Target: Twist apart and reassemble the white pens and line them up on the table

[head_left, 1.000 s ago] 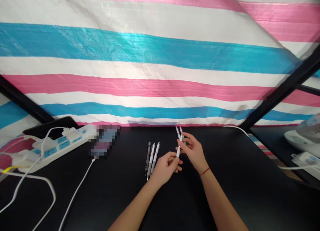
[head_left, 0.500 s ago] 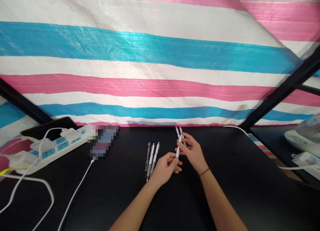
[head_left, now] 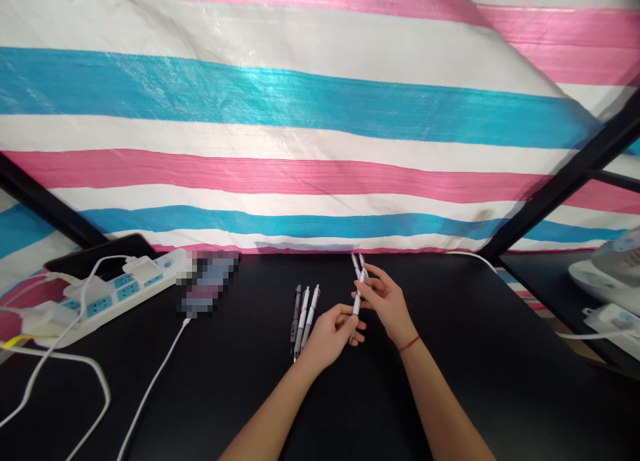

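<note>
White pen gripped in both my hands, over the black table.
Left hand curled, thumb and fingers closed on the pen's lower part; right hand half-curled, pinching its upper part. Pen slants between them, top away from me. Three pens lie side by side just left of my left hand; two more pens just beyond my right.

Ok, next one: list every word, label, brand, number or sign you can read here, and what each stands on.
None can be read.
Held pen: any print too small to read.
Three pens lying beside the left hand: likewise too small.
Device with the cable: pixelated, unreadable.
Power strip: no legible text.
</note>
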The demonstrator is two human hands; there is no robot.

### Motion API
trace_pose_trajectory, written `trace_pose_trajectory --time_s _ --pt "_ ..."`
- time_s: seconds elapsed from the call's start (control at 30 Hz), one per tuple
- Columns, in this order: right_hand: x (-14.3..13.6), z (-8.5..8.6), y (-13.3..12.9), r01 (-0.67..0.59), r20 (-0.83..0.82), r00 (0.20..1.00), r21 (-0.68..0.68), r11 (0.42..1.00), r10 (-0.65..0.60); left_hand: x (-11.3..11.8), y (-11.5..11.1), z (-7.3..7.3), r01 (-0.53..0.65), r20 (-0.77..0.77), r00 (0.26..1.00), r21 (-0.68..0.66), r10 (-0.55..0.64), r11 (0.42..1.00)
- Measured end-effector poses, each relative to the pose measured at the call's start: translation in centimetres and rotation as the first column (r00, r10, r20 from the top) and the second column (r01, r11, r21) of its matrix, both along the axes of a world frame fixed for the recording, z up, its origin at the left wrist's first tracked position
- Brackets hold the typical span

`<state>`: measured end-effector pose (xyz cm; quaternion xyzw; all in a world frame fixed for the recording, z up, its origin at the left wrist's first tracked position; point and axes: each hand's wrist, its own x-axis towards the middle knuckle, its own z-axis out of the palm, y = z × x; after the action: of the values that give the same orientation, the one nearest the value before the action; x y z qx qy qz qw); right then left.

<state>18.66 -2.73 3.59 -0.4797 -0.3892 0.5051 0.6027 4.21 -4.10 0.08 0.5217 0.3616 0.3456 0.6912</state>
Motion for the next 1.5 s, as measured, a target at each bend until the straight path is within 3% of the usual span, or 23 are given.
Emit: trace_pose_trajectory --time_s 1.13,1.5 --pt "0.23 -0.51 -0.05 -0.067 0.026 0.997 0.035 0.997 0.066 0.1 -0.17 0.29 0.002 -0.077 0.997 0.094 0.005 0.996" --pt "0.06 -0.13 -0.01 -0.032 0.04 0.999 0.017 0.999 0.031 0.12 -0.19 0.2 0.016 -0.083 0.997 0.104 -0.007 0.994"
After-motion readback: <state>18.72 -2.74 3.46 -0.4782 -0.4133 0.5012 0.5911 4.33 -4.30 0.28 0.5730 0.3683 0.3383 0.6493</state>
